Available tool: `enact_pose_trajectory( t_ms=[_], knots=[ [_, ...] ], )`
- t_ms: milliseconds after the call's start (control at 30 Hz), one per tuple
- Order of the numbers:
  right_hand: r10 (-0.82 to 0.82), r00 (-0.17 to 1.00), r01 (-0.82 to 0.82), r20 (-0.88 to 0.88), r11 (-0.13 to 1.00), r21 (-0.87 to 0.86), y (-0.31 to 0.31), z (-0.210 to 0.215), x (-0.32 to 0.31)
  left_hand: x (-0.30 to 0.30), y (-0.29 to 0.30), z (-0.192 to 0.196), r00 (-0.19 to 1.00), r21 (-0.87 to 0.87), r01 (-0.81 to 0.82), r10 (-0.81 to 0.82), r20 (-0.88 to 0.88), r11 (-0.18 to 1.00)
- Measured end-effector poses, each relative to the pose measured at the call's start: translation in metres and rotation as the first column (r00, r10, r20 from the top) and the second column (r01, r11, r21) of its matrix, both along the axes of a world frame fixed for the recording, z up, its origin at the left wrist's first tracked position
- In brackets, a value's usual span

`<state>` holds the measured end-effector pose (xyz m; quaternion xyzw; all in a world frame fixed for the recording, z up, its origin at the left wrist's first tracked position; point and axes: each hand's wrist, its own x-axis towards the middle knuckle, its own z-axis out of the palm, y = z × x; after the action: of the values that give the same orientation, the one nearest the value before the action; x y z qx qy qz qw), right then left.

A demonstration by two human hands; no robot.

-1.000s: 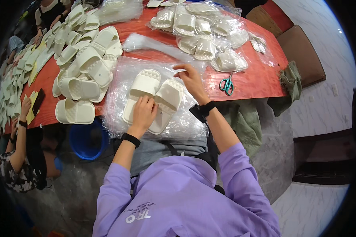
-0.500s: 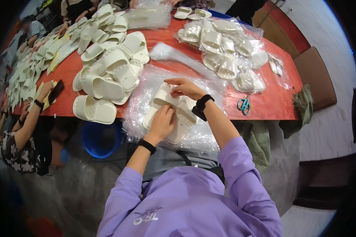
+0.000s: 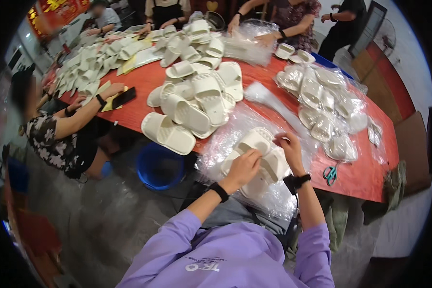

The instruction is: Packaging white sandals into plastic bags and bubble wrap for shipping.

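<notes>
A pair of cream slippers lies side by side on a layer of clear plastic bags (image 3: 216, 152) at the table's near edge, before me. My left hand (image 3: 245, 169) is on the left slipper (image 3: 256, 139), its fingers bunched at the inner edge of the strap. Beside the toe of the right slipper (image 3: 275, 165), my right hand (image 3: 290, 150) has its fingers curled in a pinch. Whatever may be between those fingertips is too small to make out.
Loose cream slippers (image 3: 187, 105) are piled to the left on the red table (image 3: 254, 73). Bagged slippers (image 3: 321, 91) and green-handled scissors (image 3: 329, 175) lie to the right. A blue bucket (image 3: 161, 165) stands below the edge. Co-workers (image 3: 89, 129) are around the table.
The view has swung left and up, so the scene sits farther right and lower. My right hand has drawn back from over the straps to the right slipper's outer side, fingers now curled.
</notes>
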<state>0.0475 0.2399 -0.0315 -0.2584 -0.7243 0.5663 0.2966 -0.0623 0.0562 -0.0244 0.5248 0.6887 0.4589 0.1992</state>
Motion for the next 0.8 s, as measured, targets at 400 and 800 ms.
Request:
enact_pose_trajectory(
  t_ms=[400, 800],
  knots=[
    [0.006, 0.993, -0.012, -0.114, 0.999, -0.049, -0.050, -0.018, 0.032, -0.012, 0.065, -0.042, 0.949, 0.149, 0.201, -0.231, 0.214, 0.968],
    [-0.294, 0.950, 0.288, -0.105, 0.955, -0.070, -0.061, 0.020, 0.032, -0.020, 0.057, -0.028, 0.871, 0.095, 0.094, -0.128, 0.475, 0.991]
  ],
)
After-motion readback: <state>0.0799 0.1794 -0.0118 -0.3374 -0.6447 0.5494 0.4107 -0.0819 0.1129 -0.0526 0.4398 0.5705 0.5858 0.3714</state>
